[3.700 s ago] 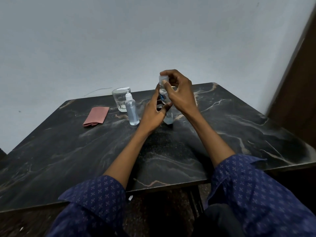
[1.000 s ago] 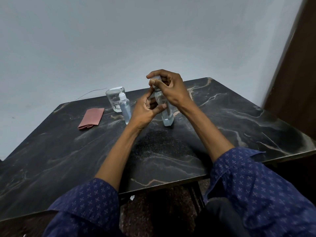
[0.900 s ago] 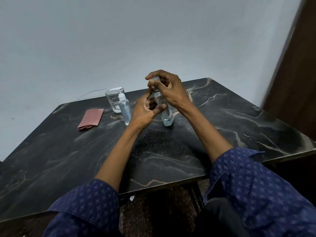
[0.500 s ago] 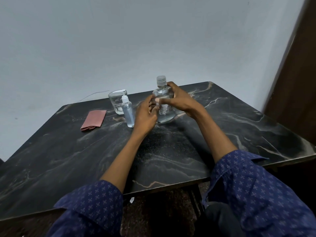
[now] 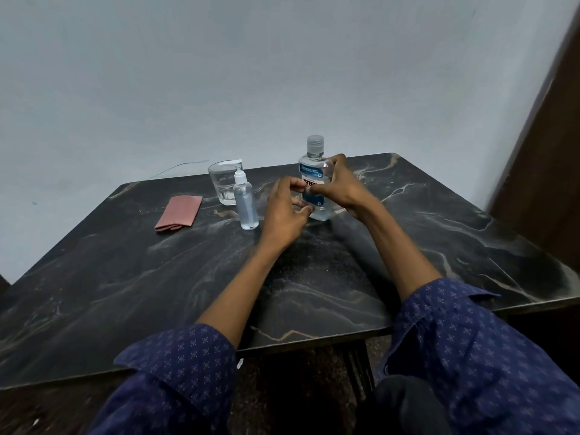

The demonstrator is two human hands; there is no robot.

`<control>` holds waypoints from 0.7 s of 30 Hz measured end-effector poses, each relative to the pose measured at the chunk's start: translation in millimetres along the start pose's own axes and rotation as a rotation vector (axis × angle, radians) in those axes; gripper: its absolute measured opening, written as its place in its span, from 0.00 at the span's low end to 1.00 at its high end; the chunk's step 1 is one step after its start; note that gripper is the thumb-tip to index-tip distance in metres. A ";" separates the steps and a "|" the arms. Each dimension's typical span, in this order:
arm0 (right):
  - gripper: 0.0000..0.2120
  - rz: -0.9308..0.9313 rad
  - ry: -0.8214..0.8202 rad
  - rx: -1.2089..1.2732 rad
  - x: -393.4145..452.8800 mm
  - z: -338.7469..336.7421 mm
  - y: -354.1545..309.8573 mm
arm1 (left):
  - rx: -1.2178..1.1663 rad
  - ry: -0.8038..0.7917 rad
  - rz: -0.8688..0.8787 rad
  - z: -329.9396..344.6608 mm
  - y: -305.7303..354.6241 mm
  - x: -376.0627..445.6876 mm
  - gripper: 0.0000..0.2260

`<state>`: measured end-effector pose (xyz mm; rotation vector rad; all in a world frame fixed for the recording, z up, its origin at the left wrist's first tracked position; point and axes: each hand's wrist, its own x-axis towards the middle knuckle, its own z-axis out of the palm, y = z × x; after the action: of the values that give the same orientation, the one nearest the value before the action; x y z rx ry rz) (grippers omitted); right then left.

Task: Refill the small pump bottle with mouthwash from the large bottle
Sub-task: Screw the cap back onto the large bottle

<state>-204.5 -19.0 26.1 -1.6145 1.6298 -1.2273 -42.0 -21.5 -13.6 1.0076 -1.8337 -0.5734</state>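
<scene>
The large mouthwash bottle [image 5: 314, 171] stands upright on the dark marble table [image 5: 423, 233], clear with a blue-and-white label and its clear cap [image 5: 314, 145] on. My right hand [image 5: 343, 187] wraps the bottle's body from the right. My left hand [image 5: 284, 211] cups its lower left side with curled fingers. Just left of my left hand, untouched, stands the small pump bottle [image 5: 246, 203] with its white top on and clear liquid inside.
A drinking glass [image 5: 223, 185] stands behind the small bottle with a white piece lying across its rim. A folded pink cloth [image 5: 179, 213] lies further left. A thin wire [image 5: 179, 167] runs along the wall. A brown wooden panel [image 5: 549, 146] borders the table's right side.
My right hand came down from the cap to the large bottle's body, and the cap now shows on the bottle. The bottle stands flat on the table. My left hand stays at its lower side.
</scene>
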 end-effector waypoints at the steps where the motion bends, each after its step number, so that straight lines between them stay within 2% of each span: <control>1: 0.32 0.011 -0.009 0.023 0.7 -1.2 1.3 | 0.025 0.001 -0.005 1.4 -1.5 -0.3 0.21; 7: 0.32 0.089 -0.062 0.041 3.7 -3.8 10.1 | 0.039 -0.017 -0.052 -1.6 -9.9 1.2 0.23; 13: 0.39 0.064 -0.057 0.017 -0.3 5.2 6.2 | 0.059 -0.053 -0.034 3.5 -10.9 1.5 0.24; 18: 0.37 0.107 -0.025 -0.024 2.1 5.0 6.7 | 0.110 -0.025 -0.022 2.1 -10.5 0.1 0.21; 21: 0.40 0.065 0.006 -0.015 3.7 4.1 4.9 | 0.128 0.041 0.013 -2.2 -6.5 -2.1 0.17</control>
<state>-203.8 -24.1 20.9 -1.5550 1.6859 -1.1910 -37.0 -23.3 -18.5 1.0837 -1.8584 -0.4289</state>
